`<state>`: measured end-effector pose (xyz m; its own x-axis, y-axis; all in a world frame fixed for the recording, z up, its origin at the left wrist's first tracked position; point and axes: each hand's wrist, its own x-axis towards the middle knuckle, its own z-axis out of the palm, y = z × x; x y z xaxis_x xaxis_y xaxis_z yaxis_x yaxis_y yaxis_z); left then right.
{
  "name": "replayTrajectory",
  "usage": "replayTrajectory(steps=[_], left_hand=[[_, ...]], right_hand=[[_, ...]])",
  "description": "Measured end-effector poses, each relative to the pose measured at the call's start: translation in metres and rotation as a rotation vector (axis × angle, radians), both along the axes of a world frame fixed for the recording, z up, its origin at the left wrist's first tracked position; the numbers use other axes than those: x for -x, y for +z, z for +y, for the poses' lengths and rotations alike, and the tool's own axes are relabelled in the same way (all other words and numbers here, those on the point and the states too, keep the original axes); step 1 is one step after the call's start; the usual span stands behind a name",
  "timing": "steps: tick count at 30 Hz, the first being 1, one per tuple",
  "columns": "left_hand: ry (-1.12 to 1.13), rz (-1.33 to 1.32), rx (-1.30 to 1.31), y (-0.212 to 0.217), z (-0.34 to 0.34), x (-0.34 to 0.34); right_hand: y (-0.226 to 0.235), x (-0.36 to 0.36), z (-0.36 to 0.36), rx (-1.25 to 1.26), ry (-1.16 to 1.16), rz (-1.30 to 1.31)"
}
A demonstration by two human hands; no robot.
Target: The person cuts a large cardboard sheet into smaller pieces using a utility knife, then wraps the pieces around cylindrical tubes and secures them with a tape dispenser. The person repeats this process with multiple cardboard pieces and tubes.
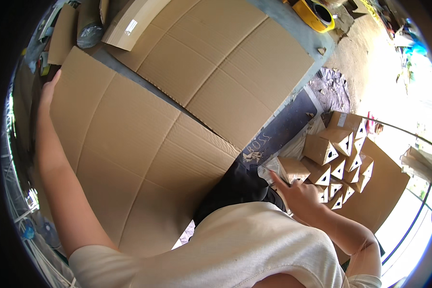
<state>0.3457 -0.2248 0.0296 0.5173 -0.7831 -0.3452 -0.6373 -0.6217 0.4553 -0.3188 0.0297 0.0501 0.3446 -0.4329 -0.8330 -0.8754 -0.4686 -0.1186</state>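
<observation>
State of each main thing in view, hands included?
Near cardboard sheet: opened out, creased
Far cardboard sheet: opened out, creased
Triangular cardboard boxes: stacked in a pile
Left hand: at near cardboard sheet's left edge, grip unclear
Right hand: index finger extended, hold unclear

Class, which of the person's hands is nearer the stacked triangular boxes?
Right. The right hand is close beside the boxes; the left hand is far off, at the nearer cardboard sheet.
</observation>
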Motion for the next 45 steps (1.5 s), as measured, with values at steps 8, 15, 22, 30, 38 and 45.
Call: replayTrajectory(steps=[8, 15, 22, 30, 38, 45], left_hand=[[-0.003, 0.048, 0.269, 0.030, 0.036, -0.035], [-0.049, -0.509, 0.124, 0.072, 0.039, 0.043], [0.266, -0.462, 0.582, 0.080, 0.219, -0.087], [0.078, -0.573, 0.453, 0.132, 0.233, -0.125], [0.176, -0.811, 0.198, -0.036, 0.127, -0.011], [0.195, -0.255, -0.079, -0.138, 0.182, 0.168]], right_hand=[[-0.011, 0.052, 0.010, 0.717, -0.428, -0.368], [-0.127, -0.081, -0.157, 1.097, -0.055, -0.723], [-0.175, -0.085, -0.170, 1.061, -0.098, -0.813], [-0.177, -0.084, -0.177, 1.052, -0.029, -0.678], [-0.151, -0.048, -0.263, 1.238, -0.243, -0.351], [-0.147, 0.018, -0.349, 1.096, -0.377, -0.055]])
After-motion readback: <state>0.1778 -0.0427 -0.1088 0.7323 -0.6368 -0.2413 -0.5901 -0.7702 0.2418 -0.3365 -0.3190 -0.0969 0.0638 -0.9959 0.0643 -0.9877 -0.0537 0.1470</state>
